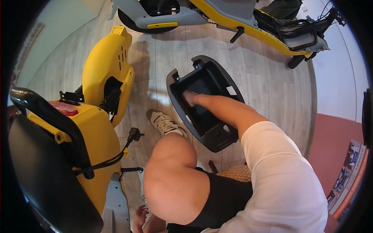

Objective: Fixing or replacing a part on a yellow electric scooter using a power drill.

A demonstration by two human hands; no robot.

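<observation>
My right arm reaches down into a black plastic storage tub (pixel 217 143) lying on the floor, its open side up. Down inside it, my right hand (pixel 189 98) is against the left inner wall; the fingers are hard to make out, and nothing shows in them. At the lower edge, my left hand (pixel 140 216) hangs beside my bent knee with its fingers loosely curled and apart, nothing in it. Close by on the left stands a yellow scooter (pixel 99 128) with a black seat (pixel 42 167), a black grab bar (pixel 58 114) and a dangling cable plug (pixel 135 134).
Another yellow and grey scooter (pixel 229 17) stands across the far side. My shoe (pixel 165 121) is planted left of the tub. A woven seat (pixel 235 173) shows partly behind my arm. Along the right runs a white and pink wall (pixel 330 143) with a poster (pixel 347 174).
</observation>
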